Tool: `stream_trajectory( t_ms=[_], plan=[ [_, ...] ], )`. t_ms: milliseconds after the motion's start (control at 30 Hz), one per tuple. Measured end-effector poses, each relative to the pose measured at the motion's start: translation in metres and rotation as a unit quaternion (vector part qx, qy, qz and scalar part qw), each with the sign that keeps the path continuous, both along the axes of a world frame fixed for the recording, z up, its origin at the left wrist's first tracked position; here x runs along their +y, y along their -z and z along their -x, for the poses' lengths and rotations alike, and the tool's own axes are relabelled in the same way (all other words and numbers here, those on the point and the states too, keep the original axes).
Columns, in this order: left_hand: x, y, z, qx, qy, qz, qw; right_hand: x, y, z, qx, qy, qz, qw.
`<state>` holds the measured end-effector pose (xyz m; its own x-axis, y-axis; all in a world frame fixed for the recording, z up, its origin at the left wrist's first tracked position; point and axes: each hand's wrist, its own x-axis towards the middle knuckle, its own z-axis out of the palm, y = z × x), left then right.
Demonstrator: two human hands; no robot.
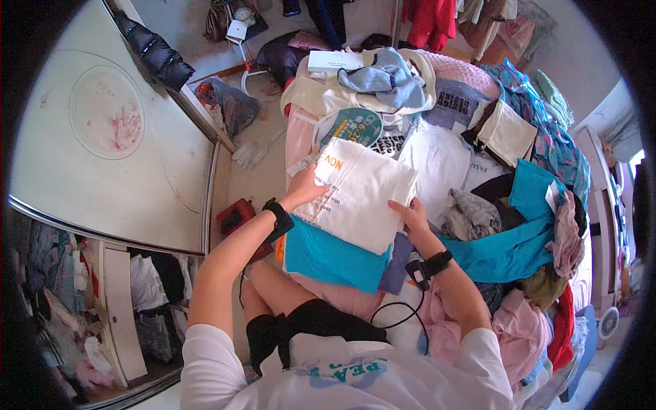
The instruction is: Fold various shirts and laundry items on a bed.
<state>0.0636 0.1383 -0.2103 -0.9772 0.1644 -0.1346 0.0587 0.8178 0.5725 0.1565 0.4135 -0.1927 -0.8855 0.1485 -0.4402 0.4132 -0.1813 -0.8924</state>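
A folded white printed T-shirt [366,192] lies between my hands, over a folded turquoise garment [333,259]. My left hand [306,188] grips its left edge, the thumb on top of the cloth. At the right edge, my right hand [411,215] pinches the fabric between thumb and fingers. Just beyond the shirt is a round green printed fan [353,127], partly over a garment with black lettering. A white garment [438,164] is spread to the right of the folded shirt. Both my wrists wear black straps, and a black cable hangs by the right one.
Clothes heap the bed, among them a turquoise cloth [505,251], a grey crumpled garment [470,215] and pink clothing [523,323]. A white box [334,61] sits at the far side. Left are a sliding wardrobe door [107,118], a filled plastic bag [238,105] and a red item [236,218] on the floor.
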Motion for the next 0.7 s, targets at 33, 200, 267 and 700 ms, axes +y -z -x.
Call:
stream_trajectory(
  t_ms=[33, 200, 267, 700],
  plan=[
    [-0.002, 0.003, 0.0, 0.017, -0.002, -0.014, 1.0, -0.003, -0.007, -0.003, -0.024, -0.018, 0.03, 0.999],
    [0.001, 0.005, 0.01, 0.035, 0.018, -0.087, 0.995, 0.007, 0.006, 0.003, -0.012, -0.051, 0.09, 0.995],
    [-0.006, 0.008, 0.016, 0.032, 0.013, -0.13, 0.991, -0.003, -0.017, 0.014, -0.015, -0.056, 0.137, 0.989],
    [-0.046, -0.059, -0.024, -0.093, -0.048, -0.423, 0.9, -0.059, -0.166, 0.026, 0.152, -0.164, 0.157, 0.962]
  ],
)
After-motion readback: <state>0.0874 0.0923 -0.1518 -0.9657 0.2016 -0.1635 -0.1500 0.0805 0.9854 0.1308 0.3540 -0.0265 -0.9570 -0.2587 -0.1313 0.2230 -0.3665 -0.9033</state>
